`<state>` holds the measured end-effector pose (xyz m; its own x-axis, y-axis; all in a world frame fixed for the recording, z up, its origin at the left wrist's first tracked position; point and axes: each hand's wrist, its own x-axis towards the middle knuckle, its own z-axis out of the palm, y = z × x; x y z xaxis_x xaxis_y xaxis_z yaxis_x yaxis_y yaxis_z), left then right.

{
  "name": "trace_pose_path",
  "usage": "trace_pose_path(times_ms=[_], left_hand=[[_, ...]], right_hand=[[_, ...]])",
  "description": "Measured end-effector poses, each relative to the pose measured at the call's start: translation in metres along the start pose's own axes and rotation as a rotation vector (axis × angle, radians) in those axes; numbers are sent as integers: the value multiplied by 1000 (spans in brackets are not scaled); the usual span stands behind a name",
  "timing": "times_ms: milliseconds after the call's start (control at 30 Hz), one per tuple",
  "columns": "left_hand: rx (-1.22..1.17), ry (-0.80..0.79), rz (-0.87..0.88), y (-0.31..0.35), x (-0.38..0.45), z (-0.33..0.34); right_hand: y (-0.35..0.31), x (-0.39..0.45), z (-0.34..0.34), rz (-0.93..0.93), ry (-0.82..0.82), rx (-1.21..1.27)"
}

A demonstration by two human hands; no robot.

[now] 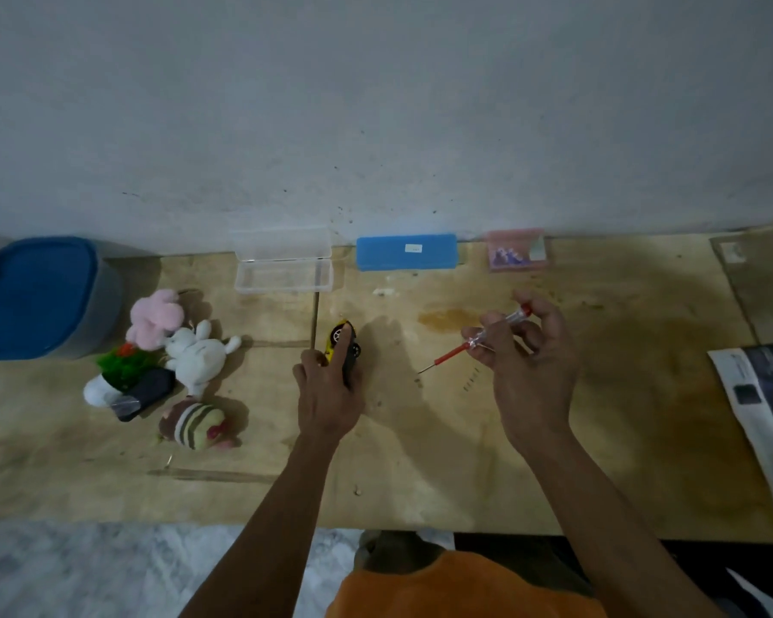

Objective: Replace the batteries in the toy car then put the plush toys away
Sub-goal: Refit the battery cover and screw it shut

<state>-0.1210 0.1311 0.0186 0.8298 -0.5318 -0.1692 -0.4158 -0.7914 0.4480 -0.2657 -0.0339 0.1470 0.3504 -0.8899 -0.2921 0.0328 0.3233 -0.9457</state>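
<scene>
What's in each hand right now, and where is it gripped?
Left hand holds the toy car by its near end. Right hand pinches the screwdriver by its clear handle.

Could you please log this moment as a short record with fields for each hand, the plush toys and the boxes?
left hand: grips toy car, tipped on its side
right hand: holds screwdriver, tip clear of car
plush toys: heaped on table, left of car
clear box: open
blue box: shut

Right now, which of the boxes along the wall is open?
The clear box, leftmost of the three, with its lid standing up against the wall. The blue box and pink box are shut.
</scene>
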Motion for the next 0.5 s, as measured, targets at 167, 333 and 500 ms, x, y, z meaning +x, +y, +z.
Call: trace_pose_path(times_ms=[167,333,500], left_hand=[[98,-32,-54,16,-8,17],[97,-14,-94,28,-16,28],[67,-27,-78,35,-22,33]], right_hand=[[-6,16,-12,-4,-38,-50],[-8,27,-23,-6,-59,-69],[-6,33,-31,2,-76,-78]])
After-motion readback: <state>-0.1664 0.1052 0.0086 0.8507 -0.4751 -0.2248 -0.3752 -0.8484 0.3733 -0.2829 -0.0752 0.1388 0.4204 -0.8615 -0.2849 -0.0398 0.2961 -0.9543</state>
